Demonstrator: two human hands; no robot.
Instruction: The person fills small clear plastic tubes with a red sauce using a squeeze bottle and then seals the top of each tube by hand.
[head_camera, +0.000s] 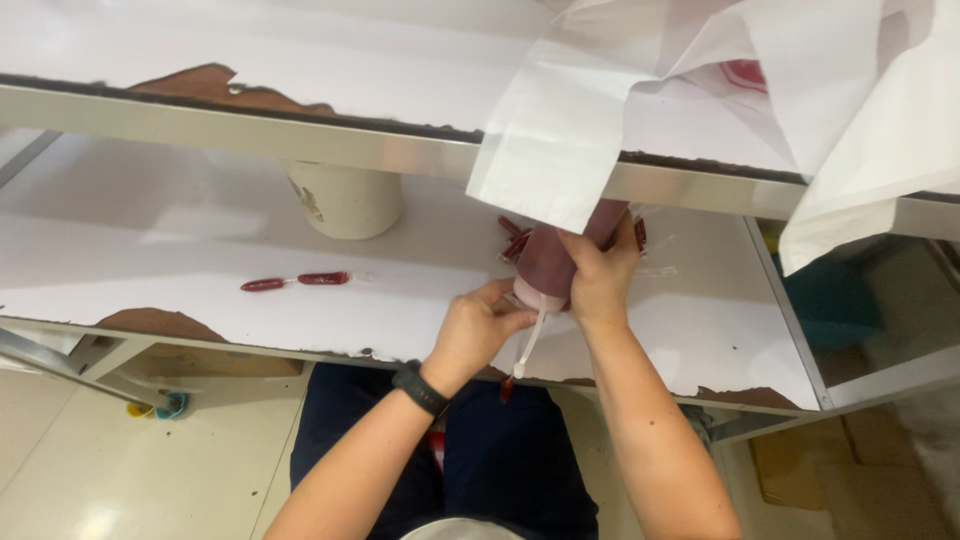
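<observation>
Head view: The right hand (600, 280) was clamped around a dark red filled casing (548, 268), steadying it over the bench (150, 270). The left hand (478, 328) pinched the casing's pale lower end, where a thin tail (527, 345) hung. Left of the casing lay two small red sausages (296, 281) and a white cup (345, 200).

Bright, even overhead light; soft shadows, slight motion blur.

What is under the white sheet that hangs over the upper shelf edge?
Under the white sheet the top of the dark red tube goes out of sight. The right hand grips its visible part, the left hand its lower end. Small red sausages lie beside it.
</observation>
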